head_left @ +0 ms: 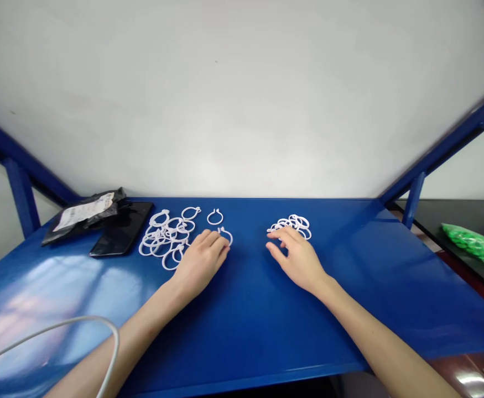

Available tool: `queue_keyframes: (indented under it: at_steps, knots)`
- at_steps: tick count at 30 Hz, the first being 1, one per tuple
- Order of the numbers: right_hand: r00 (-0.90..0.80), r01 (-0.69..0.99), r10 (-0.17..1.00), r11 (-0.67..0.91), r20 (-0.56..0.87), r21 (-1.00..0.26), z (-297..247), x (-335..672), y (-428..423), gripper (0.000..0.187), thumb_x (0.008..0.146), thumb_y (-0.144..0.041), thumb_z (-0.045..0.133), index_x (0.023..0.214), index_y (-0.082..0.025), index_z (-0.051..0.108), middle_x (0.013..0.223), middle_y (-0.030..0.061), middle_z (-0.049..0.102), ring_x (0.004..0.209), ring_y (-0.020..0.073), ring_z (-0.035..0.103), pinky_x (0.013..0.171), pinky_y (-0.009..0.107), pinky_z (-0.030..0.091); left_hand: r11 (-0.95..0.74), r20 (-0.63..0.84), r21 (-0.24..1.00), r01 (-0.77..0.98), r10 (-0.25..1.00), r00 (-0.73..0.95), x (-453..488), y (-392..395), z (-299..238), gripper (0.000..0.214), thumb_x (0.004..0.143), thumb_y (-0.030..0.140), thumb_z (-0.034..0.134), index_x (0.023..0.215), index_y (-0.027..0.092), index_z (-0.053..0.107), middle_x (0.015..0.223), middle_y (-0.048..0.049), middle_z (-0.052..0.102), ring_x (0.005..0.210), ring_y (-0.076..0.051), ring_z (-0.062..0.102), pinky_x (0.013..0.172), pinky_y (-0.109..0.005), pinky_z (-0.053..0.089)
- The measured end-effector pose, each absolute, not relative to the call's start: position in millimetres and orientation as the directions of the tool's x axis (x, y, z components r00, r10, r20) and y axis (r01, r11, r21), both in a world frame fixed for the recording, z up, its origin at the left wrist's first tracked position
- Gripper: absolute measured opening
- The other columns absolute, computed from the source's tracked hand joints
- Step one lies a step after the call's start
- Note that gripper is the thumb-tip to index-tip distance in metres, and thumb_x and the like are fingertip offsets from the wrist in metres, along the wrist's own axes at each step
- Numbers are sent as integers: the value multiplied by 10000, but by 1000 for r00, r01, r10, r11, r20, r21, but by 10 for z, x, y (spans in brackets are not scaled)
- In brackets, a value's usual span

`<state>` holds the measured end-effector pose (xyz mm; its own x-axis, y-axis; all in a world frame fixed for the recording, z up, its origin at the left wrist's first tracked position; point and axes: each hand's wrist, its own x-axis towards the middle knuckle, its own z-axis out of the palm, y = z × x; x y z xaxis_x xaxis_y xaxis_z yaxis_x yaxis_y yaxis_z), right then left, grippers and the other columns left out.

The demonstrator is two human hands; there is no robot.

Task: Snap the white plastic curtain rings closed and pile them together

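My left hand [203, 260] lies palm down on the blue table [242, 320], fingers curled over a white plastic ring [227, 236]. Left of it spreads a loose pile of several white rings [167, 235], and a single open ring [215, 217] lies just beyond. My right hand [295, 255] rests on the table with fingers bent, its fingertips touching a smaller heap of white rings [293, 225].
A black phone [121, 235] and a dark plastic bag with a white label [84, 213] lie at the table's far left. A white cable [59, 331] loops across the near left. A green bag [474, 243] sits on a black surface to the right. Blue frame posts stand at both sides.
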<state>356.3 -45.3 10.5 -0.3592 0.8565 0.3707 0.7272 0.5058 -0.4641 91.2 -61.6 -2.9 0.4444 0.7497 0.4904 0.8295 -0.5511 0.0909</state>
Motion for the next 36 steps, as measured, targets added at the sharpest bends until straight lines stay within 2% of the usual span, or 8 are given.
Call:
queue_keyframes:
  at_steps: [4,9,12,16,19,23,31,36]
  knots:
    - [-442,481,879,398,176,-781,103,3393,-586,199,996,-337,592,1145,-239,680,1043,26,752,803,153,696,703,282,552,-763,569,-7,647,528,630,1118,-829,124,159,1026,159,519,922,169,638,850,-37,674,771,-187,553,714,-328,421]
    - [-456,325,884,271,101,-906,125,3319,-633,109,974,-294,613,994,-220,690,810,-16,736,708,130,674,664,244,512,-827,568,-60,558,432,701,1219,-946,186,133,1005,97,527,946,163,627,854,-31,695,764,-179,583,680,-332,414]
    - [-427,311,896,276,126,-909,125,3326,-624,91,961,-293,630,945,-215,675,774,-23,714,671,121,647,646,239,497,-824,636,53,565,464,616,1217,-946,166,77,981,120,587,1021,175,622,935,-39,704,800,-173,612,711,-316,474]
    - [-427,334,888,333,173,-882,132,3335,-648,85,961,-285,631,928,-218,672,772,-25,701,657,117,623,634,234,486,-722,712,317,616,610,348,1228,-941,122,122,967,146,614,1081,188,610,1003,-56,674,890,-160,656,790,-275,545]
    - [-450,353,870,379,200,-856,146,3339,-684,72,959,-270,631,926,-221,672,778,-22,696,664,122,624,627,232,485,-626,636,477,617,730,249,1235,-925,87,113,949,156,643,1049,202,622,943,-20,679,816,-134,664,730,-239,550]
    - [-481,378,848,429,222,-820,163,3344,-705,88,969,-278,627,926,-228,684,810,-14,700,688,130,631,622,235,480,-541,502,636,550,831,239,1235,-903,67,87,933,145,664,973,222,653,854,30,700,701,-106,642,668,-215,532]
    - [-512,390,816,499,268,-774,168,3333,-714,117,1016,-259,592,958,-239,692,908,-23,741,785,127,674,724,236,491,-567,493,664,487,822,284,1225,-920,90,83,936,168,682,988,225,713,892,-3,730,794,-135,683,711,-234,557]
    - [-583,415,747,611,318,-674,147,3362,-742,147,1046,-258,539,1007,-225,677,959,14,751,849,160,701,762,267,508,-614,532,646,453,788,310,1216,-915,86,90,932,161,691,980,224,734,873,-13,755,805,-150,687,727,-261,575]
